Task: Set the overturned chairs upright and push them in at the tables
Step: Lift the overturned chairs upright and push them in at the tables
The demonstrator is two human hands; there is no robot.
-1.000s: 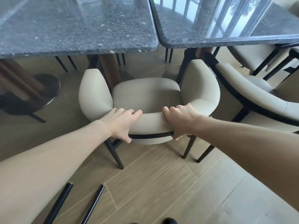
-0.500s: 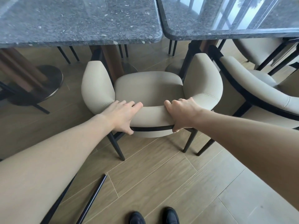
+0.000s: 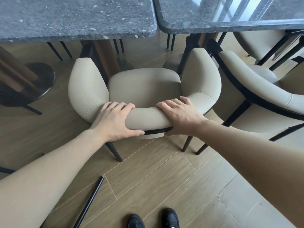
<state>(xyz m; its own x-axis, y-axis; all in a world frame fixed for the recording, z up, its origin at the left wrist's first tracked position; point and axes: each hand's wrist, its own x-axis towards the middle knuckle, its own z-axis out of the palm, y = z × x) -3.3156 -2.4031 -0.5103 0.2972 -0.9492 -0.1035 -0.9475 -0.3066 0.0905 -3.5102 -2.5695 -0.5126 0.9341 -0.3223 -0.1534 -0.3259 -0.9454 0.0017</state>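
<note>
A beige upholstered chair (image 3: 144,86) with black legs stands upright on the wooden floor, facing the dark stone table (image 3: 77,18). Its seat front reaches just under the table's edge. My left hand (image 3: 113,120) grips the left part of the curved backrest, thumb underneath. My right hand (image 3: 179,116) grips the right part of the same backrest. A second dark stone table (image 3: 230,15) adjoins on the right, with another beige chair (image 3: 266,94) beside mine, close to its right arm.
A black chair leg (image 3: 89,201) of another chair lies across the floor at lower left. A round dark table base (image 3: 37,79) stands at left. A third beige chair (image 3: 256,41) sits under the right table. My black shoes (image 3: 153,219) are at the bottom.
The chair has slid a little toward the table with both hands still on its backrest. My view has tilted down, bringing my shoes into sight.
</note>
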